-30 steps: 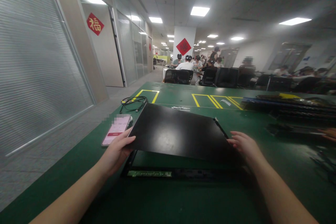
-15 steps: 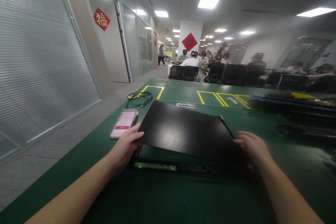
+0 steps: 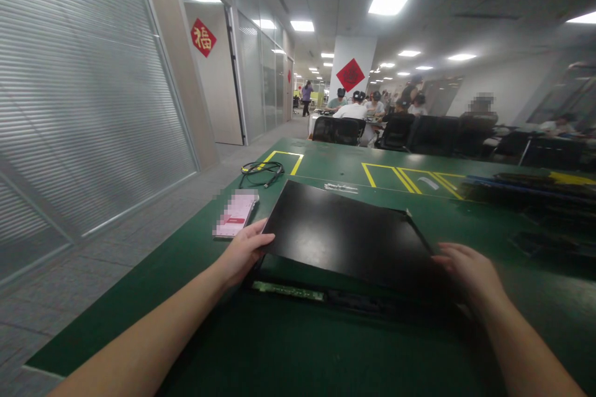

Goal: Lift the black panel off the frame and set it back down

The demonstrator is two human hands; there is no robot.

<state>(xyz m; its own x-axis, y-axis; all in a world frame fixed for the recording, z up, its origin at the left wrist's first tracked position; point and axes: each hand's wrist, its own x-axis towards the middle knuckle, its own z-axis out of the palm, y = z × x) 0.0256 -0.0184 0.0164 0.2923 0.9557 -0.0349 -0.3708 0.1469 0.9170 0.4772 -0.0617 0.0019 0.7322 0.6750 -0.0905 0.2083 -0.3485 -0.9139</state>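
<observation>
A thin black rectangular panel (image 3: 342,232), like a laptop screen sheet, is held tilted above the table. Its left edge is pinched by my left hand (image 3: 249,248), thumb on top and the other fingers underneath. At the right edge, my right hand (image 3: 468,267) has its fingertips closed on the rim, with part of that grip in shadow. Below the panel's near side shows a dark frame with a narrow green circuit board strip (image 3: 288,291) along it. How panel and frame join is hidden.
On the green table (image 3: 261,347), a phone (image 3: 236,214) lies left of the panel, behind it a coiled black cable (image 3: 261,170). Dark flat parts are stacked (image 3: 531,189) at the right. Yellow tape marks the far side. People sit at tables beyond.
My view has turned slightly left, so the scene sits farther right in the picture. Both hands keep hold of the panel, which stays at nearly the same tilt.
</observation>
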